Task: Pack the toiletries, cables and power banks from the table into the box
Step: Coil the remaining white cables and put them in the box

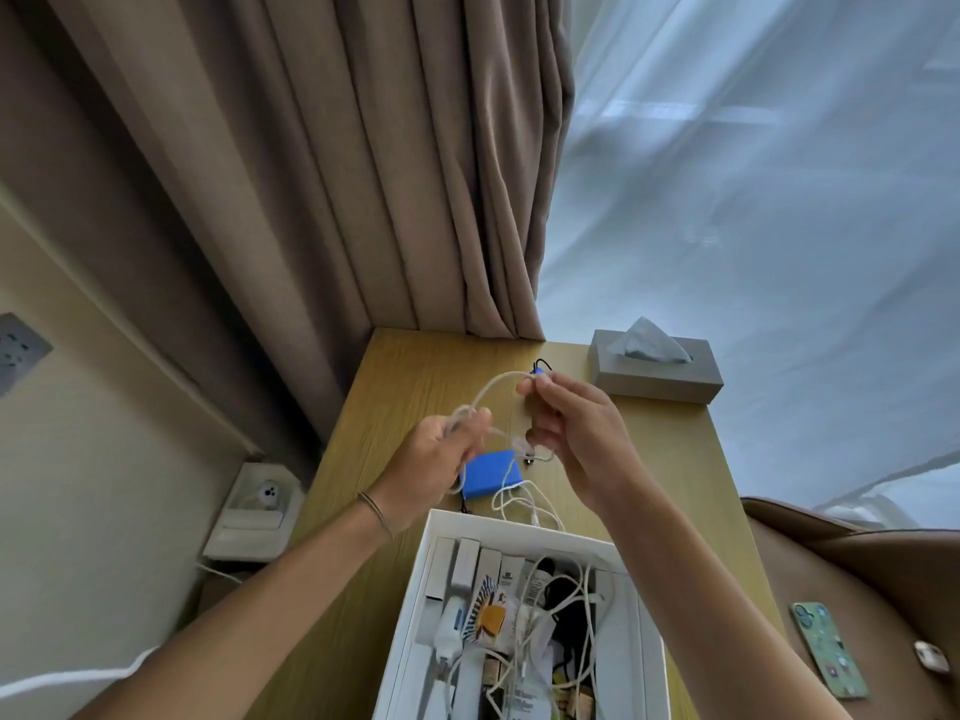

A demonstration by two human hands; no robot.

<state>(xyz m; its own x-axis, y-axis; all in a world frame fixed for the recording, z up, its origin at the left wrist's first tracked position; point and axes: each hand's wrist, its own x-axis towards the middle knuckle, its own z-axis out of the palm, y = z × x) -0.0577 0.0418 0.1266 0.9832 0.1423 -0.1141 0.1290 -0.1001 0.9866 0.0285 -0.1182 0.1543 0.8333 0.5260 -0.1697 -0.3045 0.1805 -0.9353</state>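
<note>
Both my hands are raised above the wooden table (405,387), holding one white cable (488,389) between them. My left hand (436,459) grips a looped part of it. At the cable's far end, my right hand (576,433) pinches it between thumb and fingers. More of the cable (524,504) hangs down onto the table. A blue power bank (492,475) lies on the table under my hands. The white box (415,605) stands at the near edge, holding toiletries, small cartons and several tangled cables.
A grey tissue box (657,374) sits at the table's far right corner, with a small black cable (540,365) beside it. A phone (828,649) lies on a brown seat to the right. Curtains hang behind the table, and a wall socket (262,498) is on the left.
</note>
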